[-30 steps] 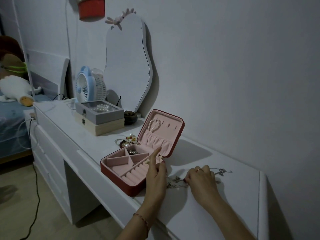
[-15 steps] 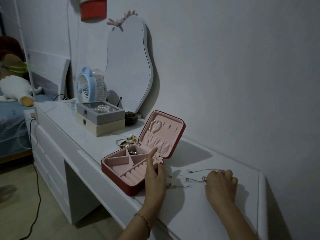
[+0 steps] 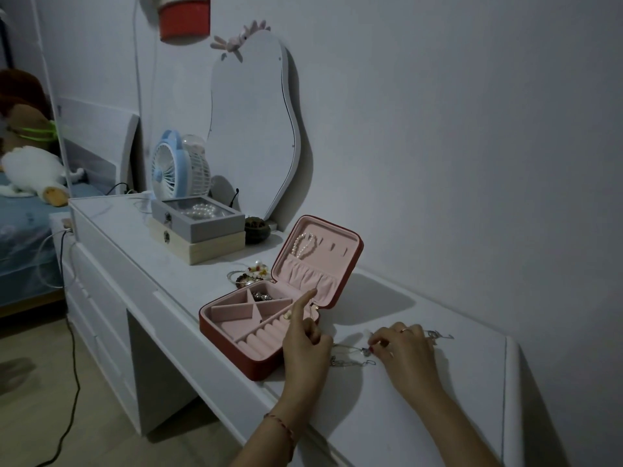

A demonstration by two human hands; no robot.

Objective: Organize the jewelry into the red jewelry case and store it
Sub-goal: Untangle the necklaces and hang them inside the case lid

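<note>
The red jewelry case (image 3: 232, 348) lies open on the white dresser (image 3: 168, 264), pink inside, with a pearl strand (image 3: 305, 246) hung in its lid and small pieces in its back compartment. My left hand (image 3: 305, 345) rests against the case's right side, index finger raised, other fingers curled. My right hand (image 3: 403, 348) is beside it on the dresser top, fingertips pinching a thin silver necklace (image 3: 352, 348). A second silver chain (image 3: 350, 362) lies just in front, and more chain (image 3: 438, 335) trails behind the right hand.
Loose bracelets and a flower piece (image 3: 249, 276) lie behind the case. Stacked grey and wooden boxes (image 3: 199, 227), a blue fan (image 3: 175, 170), a small dark jar (image 3: 257, 229) and a wavy mirror (image 3: 256, 126) stand farther back. The dresser's right edge (image 3: 510, 382) is close.
My right hand went out to the right along the dresser, then came back left toward the case, now pinching the thin necklace. My left hand stayed by the case.
</note>
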